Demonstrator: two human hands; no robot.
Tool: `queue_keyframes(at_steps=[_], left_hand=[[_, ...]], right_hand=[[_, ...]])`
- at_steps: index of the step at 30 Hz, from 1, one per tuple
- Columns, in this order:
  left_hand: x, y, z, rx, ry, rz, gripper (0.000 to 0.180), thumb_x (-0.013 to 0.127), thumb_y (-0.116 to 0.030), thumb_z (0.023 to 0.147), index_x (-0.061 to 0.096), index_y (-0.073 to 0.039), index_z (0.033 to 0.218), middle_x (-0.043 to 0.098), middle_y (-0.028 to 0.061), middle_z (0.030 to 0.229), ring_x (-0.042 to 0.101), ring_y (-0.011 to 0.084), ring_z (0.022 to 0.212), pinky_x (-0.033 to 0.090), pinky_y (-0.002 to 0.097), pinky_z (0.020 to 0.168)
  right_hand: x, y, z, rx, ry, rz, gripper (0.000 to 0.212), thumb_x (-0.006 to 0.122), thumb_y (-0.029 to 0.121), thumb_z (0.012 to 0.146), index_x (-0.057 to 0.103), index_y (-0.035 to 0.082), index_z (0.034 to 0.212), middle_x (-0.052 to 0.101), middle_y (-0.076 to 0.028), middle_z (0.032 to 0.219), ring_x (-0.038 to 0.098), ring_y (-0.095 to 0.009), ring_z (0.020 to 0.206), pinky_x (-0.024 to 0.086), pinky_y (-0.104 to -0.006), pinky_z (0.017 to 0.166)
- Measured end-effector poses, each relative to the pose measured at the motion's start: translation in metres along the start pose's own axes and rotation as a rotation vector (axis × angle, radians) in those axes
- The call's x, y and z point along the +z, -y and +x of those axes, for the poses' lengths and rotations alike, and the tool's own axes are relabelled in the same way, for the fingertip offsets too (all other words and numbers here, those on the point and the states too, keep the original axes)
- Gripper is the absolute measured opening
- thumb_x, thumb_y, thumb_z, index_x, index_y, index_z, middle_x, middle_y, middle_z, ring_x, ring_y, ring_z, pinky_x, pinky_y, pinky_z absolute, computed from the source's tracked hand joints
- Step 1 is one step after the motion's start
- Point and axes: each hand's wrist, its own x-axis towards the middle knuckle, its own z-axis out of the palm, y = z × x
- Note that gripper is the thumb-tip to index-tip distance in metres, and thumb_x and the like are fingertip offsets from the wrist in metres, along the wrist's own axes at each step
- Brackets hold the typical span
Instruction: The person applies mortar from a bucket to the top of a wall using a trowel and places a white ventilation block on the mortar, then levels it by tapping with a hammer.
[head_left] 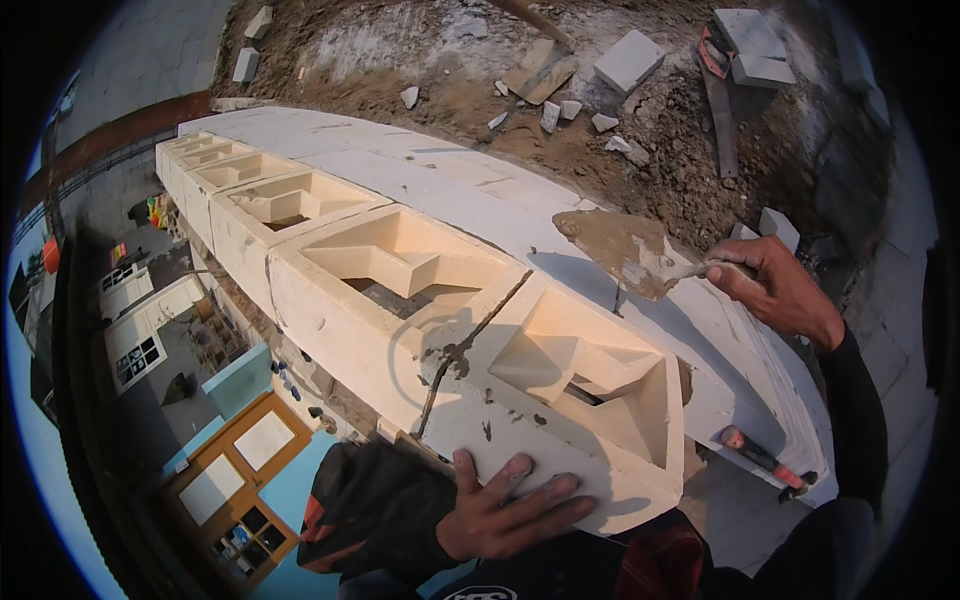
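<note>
"Starting with the trowel (pixel 642 264), where is it?"

"Out in the right hand (pixel 775 290), held over the white wall (pixel 430 165) that runs beside the hollow blocks. Its blade points left and is coated with grey-brown mortar (pixel 605 238)."

"How are the fingers?"

"On the right they're wrapped around the trowel's handle. On the left hand (pixel 515 508) they're spread wide, resting on the side of the nearest hollow block (pixel 520 445); I can't tell how hard they press."

"And the blocks themselves?"

"Cream, with angled openings, set end to end in a row towards the upper left. A dark joint (pixel 490 325) shows between the nearest one and the next, with mortar smears beside it."

"What's further out?"

"A red-and-black tool (pixel 765 457) is at the lower right end of the wall. Beyond the far edge, a handsaw (pixel 720 110) with a red handle touches some white blocks (pixel 750 37) on the dirt (pixel 672 190). White chips (pixel 550 118) and a board (pixel 540 72) lie farther left."

"And the other side?"

"Down at lower left, a brown door (pixel 240 462) beside light-blue walls (pixel 300 485)."
</note>
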Motion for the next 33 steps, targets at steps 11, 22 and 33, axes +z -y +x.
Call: queue_keyframes(at_steps=[11,22,33], left_hand=[[0.000,0.006,-0.001,0.020,-0.077,-0.089,0.047,0.080,-0.049,0.079,0.071,-0.033,0.123,0.065,-0.0058,0.132,0.051,0.0275,0.136,0.009,0.0634,0.123],[-0.007,0.009,0.001,0.031,-0.022,-0.070,0.049,0.078,-0.048,0.081,0.071,-0.028,0.126,0.065,-0.0028,0.134,0.052,0.0255,0.136,0.006,0.0632,0.122],[-0.004,0.010,0.003,0.032,-0.032,-0.044,0.045,0.074,-0.043,0.086,0.070,-0.026,0.127,0.065,-0.0023,0.134,0.053,0.0255,0.134,0.008,0.0620,0.123]], right_hand=[[0.013,0.011,0.028,-0.112,0.094,0.037,0.036,0.061,0.031,0.099,0.070,-0.004,0.099,0.057,-0.014,0.064,0.049,-0.019,0.056,0.043,-0.0372,0.058],[0.012,0.075,0.043,-0.287,0.223,0.016,0.029,0.065,0.026,0.093,0.071,-0.002,0.096,0.066,-0.015,0.071,0.062,-0.027,0.058,0.049,-0.0368,0.059],[0.010,0.063,0.059,-0.287,0.153,0.001,0.030,0.068,0.026,0.091,0.072,-0.003,0.097,0.069,-0.018,0.077,0.061,-0.029,0.060,0.049,-0.0371,0.063]])
